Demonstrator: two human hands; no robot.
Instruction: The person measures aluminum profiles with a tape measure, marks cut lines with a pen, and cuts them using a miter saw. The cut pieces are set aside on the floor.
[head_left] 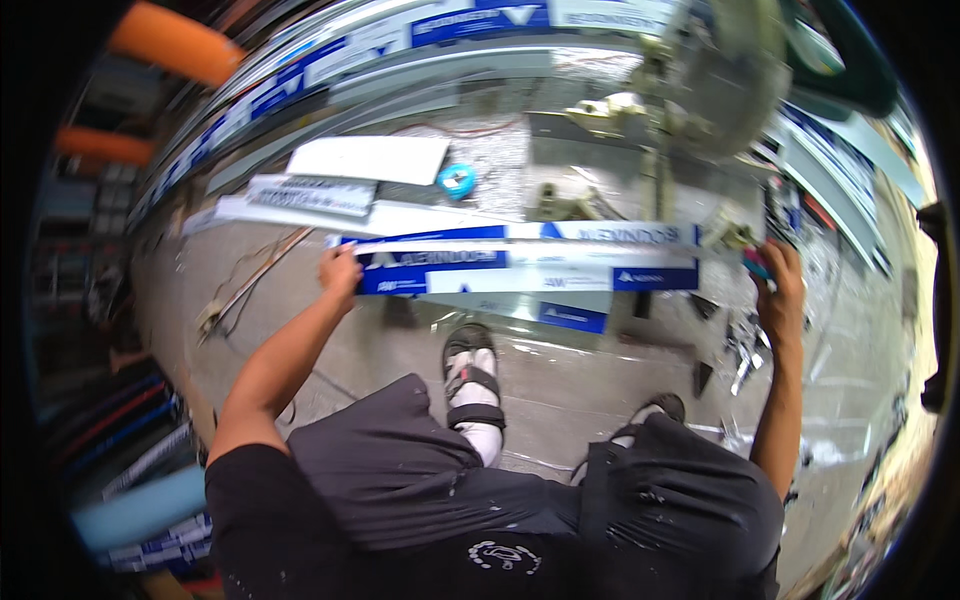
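Observation:
A long aluminium profile [530, 262], covered in blue and white protective film, lies crosswise in front of me. My left hand [341, 271] grips its left end, fingers wrapped over the edge. Just past the profile's right end is my right hand [782, 280], apart from it. Its fingers are closed around something small with pink and teal on it, too blurred to name. Beyond the profile stands a cut-off saw [725, 75] with a dark green handle, partly smeared. A light blue tape measure [457, 181] rests on the floor beyond, beside a white panel [370, 158].
Long film-wrapped profiles [380, 45] run across the far side, and more lie at the right [835, 170]. Metal offcuts [745, 350] are scattered near my right forearm. A thin wooden stick [262, 275] lies at the left. My sandalled foot [471, 375] is below the profile.

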